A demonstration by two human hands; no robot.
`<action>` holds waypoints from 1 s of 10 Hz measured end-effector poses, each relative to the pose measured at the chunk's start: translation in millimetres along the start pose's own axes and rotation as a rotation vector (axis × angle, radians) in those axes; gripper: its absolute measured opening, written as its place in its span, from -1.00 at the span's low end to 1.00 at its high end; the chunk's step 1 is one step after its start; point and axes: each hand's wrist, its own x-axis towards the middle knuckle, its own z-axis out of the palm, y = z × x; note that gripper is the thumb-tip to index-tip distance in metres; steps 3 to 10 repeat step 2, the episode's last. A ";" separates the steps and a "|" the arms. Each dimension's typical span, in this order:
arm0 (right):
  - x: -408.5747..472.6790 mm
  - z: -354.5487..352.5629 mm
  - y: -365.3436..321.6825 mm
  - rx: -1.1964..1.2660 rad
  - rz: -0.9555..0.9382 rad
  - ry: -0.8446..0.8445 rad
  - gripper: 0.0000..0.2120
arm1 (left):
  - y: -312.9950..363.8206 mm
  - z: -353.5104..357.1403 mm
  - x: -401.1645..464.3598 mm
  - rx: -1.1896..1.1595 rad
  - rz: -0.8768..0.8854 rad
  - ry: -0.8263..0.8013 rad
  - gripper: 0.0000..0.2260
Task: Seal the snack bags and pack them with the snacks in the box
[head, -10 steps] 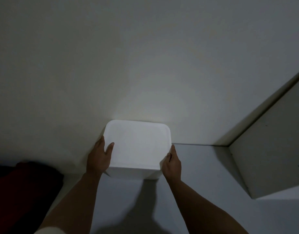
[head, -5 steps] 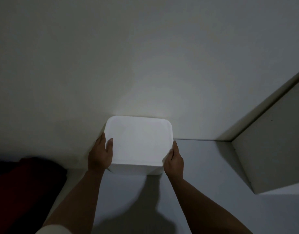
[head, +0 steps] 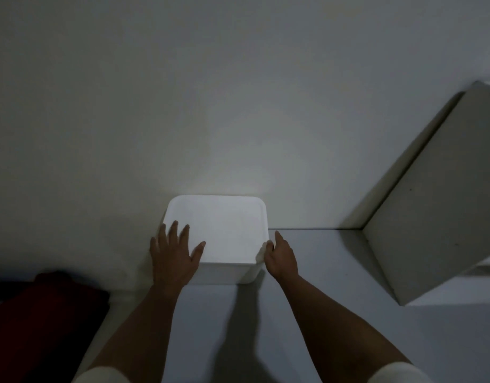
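Note:
A white box (head: 224,230) with a closed white lid stands on the grey surface against the wall, brightly lit. My left hand (head: 173,254) lies flat on the lid's near left corner with its fingers spread. My right hand (head: 281,254) rests against the box's right side near the front corner, fingers curled on the edge. No snack bags or snacks are visible.
A grey surface (head: 335,299) runs under the box. To the right a pale cabinet panel (head: 437,205) juts out at an angle. A dark red cloth (head: 45,313) lies at the lower left. The plain wall (head: 210,92) fills the upper view.
My left hand has come off the box's left side and now lies flat on the lid with fingers spread. My right hand stays at the right side.

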 end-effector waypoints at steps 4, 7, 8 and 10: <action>-27.3 -48.0 27.1 -0.220 -0.041 -0.091 -0.44 | 80.6 -13.2 -33.0 -0.016 0.254 -0.048 -0.48; -27.3 -48.0 27.1 -0.220 -0.041 -0.091 -0.44 | 80.6 -13.2 -33.0 -0.016 0.254 -0.048 -0.48; -27.3 -48.0 27.1 -0.220 -0.041 -0.091 -0.44 | 80.6 -13.2 -33.0 -0.016 0.254 -0.048 -0.48; -27.3 -48.0 27.1 -0.220 -0.041 -0.091 -0.44 | 80.6 -13.2 -33.0 -0.016 0.254 -0.048 -0.48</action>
